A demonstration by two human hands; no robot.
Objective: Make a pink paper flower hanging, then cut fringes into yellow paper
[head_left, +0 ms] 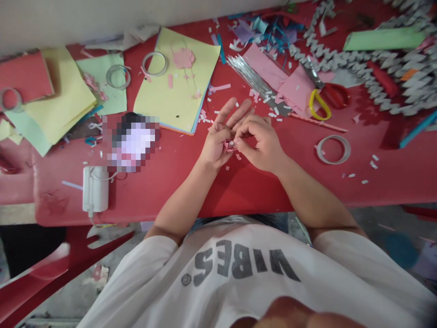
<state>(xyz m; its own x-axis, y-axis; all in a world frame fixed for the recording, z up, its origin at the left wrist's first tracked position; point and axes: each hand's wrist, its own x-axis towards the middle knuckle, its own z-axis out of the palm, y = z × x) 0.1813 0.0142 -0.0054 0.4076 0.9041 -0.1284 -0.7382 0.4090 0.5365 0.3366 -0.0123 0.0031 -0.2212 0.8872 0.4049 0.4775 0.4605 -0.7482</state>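
My left hand (221,133) lies palm up on the red table (392,177), fingers stretched out, with a small pink paper piece (228,145) resting in the palm. My right hand (260,141) is curled over it, thumb and fingers pinched on the same pink piece. Both hands meet at the table's middle, close to the front edge. Small paper scraps lie scattered around them.
Yellow paper sheets (177,86) and green sheets lie behind left, with tape rings (154,63). Another tape ring (332,149) sits right of my hands. Scissors with yellow and red handles (327,100), pink paper, silver strips and a folded paper chain (392,82) fill the back right. A white charger (95,187) lies front left.
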